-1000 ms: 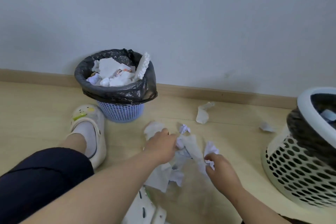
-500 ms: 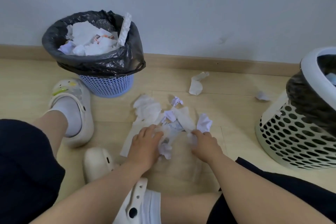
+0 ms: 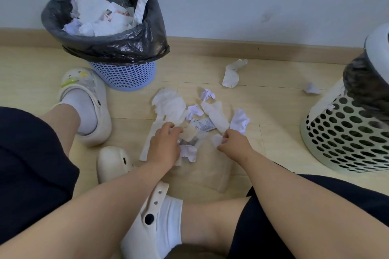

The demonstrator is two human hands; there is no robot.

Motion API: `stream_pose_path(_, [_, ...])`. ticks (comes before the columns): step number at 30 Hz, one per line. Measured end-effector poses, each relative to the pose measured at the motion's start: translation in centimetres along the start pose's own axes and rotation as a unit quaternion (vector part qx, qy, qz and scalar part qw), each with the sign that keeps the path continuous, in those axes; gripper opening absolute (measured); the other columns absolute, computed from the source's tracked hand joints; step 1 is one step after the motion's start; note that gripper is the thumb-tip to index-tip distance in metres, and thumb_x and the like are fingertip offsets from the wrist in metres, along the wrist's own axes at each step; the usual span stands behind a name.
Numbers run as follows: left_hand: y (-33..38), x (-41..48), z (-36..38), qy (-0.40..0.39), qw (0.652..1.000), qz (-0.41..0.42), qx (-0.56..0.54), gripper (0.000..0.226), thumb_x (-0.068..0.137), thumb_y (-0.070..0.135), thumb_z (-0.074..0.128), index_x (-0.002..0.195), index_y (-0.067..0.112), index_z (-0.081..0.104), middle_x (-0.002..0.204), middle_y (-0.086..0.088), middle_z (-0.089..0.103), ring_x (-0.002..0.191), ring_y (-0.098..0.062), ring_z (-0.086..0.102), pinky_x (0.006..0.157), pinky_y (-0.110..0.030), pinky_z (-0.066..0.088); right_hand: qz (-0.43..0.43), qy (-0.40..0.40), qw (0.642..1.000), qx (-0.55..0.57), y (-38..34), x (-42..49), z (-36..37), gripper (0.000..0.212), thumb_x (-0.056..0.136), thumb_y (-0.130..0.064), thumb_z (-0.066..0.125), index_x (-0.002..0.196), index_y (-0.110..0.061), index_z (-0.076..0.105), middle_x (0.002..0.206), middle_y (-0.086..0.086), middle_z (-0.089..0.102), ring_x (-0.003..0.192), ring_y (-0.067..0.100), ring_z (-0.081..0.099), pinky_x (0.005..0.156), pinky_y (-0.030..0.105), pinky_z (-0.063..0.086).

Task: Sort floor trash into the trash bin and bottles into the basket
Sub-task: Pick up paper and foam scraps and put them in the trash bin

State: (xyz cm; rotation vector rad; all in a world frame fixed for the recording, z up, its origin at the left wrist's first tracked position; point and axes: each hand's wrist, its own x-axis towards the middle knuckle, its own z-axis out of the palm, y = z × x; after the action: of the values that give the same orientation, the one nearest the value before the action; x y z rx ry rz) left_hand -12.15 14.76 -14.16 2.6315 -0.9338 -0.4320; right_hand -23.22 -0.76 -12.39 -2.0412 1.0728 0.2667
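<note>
Step judged: gathering the paper scraps (image 3: 179, 107) heaped mid-floor (image 3: 273, 115), between the trash bin (image 3: 117, 48) at far left and the perforated basket (image 3: 347, 132) at right. The left hand (image 3: 164, 145) is curled over the heap's near side, gripping scraps. A white scrap (image 3: 216, 140) is pinched by the right hand (image 3: 233, 143). The scraps should be drawn into one tight bundle before lifting, as the bin looks nearly full. The stray tissue (image 3: 231, 73) is best left for a later pass.
</note>
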Motion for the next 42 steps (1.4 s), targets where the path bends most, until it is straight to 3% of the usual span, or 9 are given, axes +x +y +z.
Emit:
stream_pose_path(6, [-0.1, 0.3, -0.2, 0.005, 0.994, -0.106, 0.011, 0.044, 0.09, 0.029, 0.054, 0.132, 0.025, 0.044, 0.149, -0.002, 0.024, 0.132, -0.028, 0.03, 0.101, -0.039, 0.034, 0.05, 0.01, 0.975, 0.217, -0.4, 0.4, 0.0, 0.028, 0.083, -0.002, 0.052, 0.067, -0.017, 0.035, 0.069, -0.003, 0.037, 0.061, 0.013, 0.035, 0.052, 0.022, 0.028])
stream_pose_path(13, [0.1, 0.6, -0.4, 0.007, 0.988, -0.099, -0.123, 0.041, 0.087, -0.001, 0.045, 0.124, 0.014, 0.053, 0.122, -0.013, 0.05, 0.11, -0.028, 0.05, 0.083, -0.027, 0.038, 0.067, 0.063, 0.945, 0.313, -1.1, 0.4, -0.5, 0.022, 0.088, 0.004, 0.038, 0.078, -0.015, 0.038, 0.082, 0.011, 0.058, 0.061, 0.021, 0.054, 0.057, 0.03, 0.045])
stream_pose_path(21, [2.3, 1.9, -3.0, 0.072, 0.95, -0.118, -0.281, 0.019, 0.089, 0.009, 0.057, 0.106, 0.018, 0.06, 0.089, 0.004, 0.056, 0.085, -0.015, 0.053, 0.072, -0.022, 0.037, 0.024, 0.173, 0.917, 0.359, -1.4, 0.7, -2.7, 0.034, 0.092, -0.012, 0.041, 0.125, -0.017, 0.039, 0.095, 0.003, 0.051, 0.071, 0.015, 0.05, 0.064, 0.028, 0.042])
stream_pose_path(28, [4.5, 4.0, -5.2, 0.084, 0.976, -0.09, -0.18, 0.045, 0.086, 0.027, 0.063, 0.129, 0.023, 0.05, 0.137, -0.004, 0.044, 0.123, -0.025, 0.043, 0.097, -0.033, 0.039, 0.005, 0.276, 0.827, 0.49, -2.2, 0.2, -5.0, 0.011, 0.088, -0.015, 0.061, 0.087, -0.015, 0.05, 0.083, 0.001, 0.054, 0.071, 0.02, 0.052, 0.067, 0.032, 0.045])
stream_pose_path(30, [5.3, 3.7, -5.5, 0.048, 0.969, -0.018, -0.24, 0.062, 0.081, 0.029, 0.071, 0.135, 0.026, 0.042, 0.147, -0.004, 0.029, 0.134, -0.021, 0.031, 0.103, -0.028, 0.029, -0.043, 0.224, 0.812, 0.537, -3.0, -0.5, -5.4, 0.017, 0.09, -0.008, 0.057, 0.078, -0.018, 0.049, 0.073, -0.001, 0.054, 0.062, 0.016, 0.051, 0.058, 0.024, 0.044])
stream_pose_path(34, [6.2, 2.9, -5.1, -0.125, 0.903, 0.024, -0.41, 0.091, 0.075, 0.035, 0.077, 0.146, 0.037, 0.021, 0.153, 0.013, 0.005, 0.142, -0.011, 0.016, 0.115, -0.034, 0.025, -0.083, -0.05, 0.799, 0.594, -4.6, -2.0, -4.8, 0.015, 0.094, -0.01, 0.049, 0.099, -0.007, 0.063, 0.084, 0.006, 0.069, 0.071, 0.016, 0.066, 0.059, 0.024, 0.054])
stream_pose_path(37, [5.7, 3.0, -4.8, -0.129, 0.874, -0.007, -0.469, 0.08, 0.077, 0.023, 0.077, 0.142, 0.037, 0.032, 0.143, 0.008, 0.032, 0.13, -0.01, 0.039, 0.105, -0.032, 0.041, -0.064, -0.127, 0.823, 0.55, -4.6, -2.4, -3.5, 0.021, 0.097, -0.019, 0.045, 0.097, -0.009, 0.063, 0.087, 0.005, 0.069, 0.08, 0.017, 0.066, 0.074, 0.028, 0.051])
stream_pose_path(40, [5.2, 3.0, -4.9, -0.08, 0.874, -0.061, -0.475, 0.04, 0.089, 0.006, 0.057, 0.121, 0.029, 0.056, 0.105, 0.002, 0.057, 0.087, -0.008, 0.055, 0.068, -0.017, 0.047, -0.03, -0.067, 0.879, 0.471, -4.2, -1.7, -2.6, 0.018, 0.096, -0.029, 0.047, 0.093, -0.018, 0.061, 0.093, 0.0, 0.063, 0.087, 0.017, 0.059, 0.079, 0.029, 0.047])
stream_pose_path(42, [4.5, 3.2, -5.0, -0.037, 0.885, -0.108, -0.451, 0.029, 0.094, 0.008, 0.046, 0.111, 0.025, 0.061, 0.089, 0.005, 0.059, 0.075, -0.01, 0.052, 0.063, -0.022, 0.043, -0.006, 0.015, 0.911, 0.412, -3.6, -1.1, -2.4, 0.012, 0.094, -0.027, 0.05, 0.094, -0.019, 0.06, 0.094, 0.0, 0.06, 0.081, 0.017, 0.055, 0.075, 0.028, 0.045])
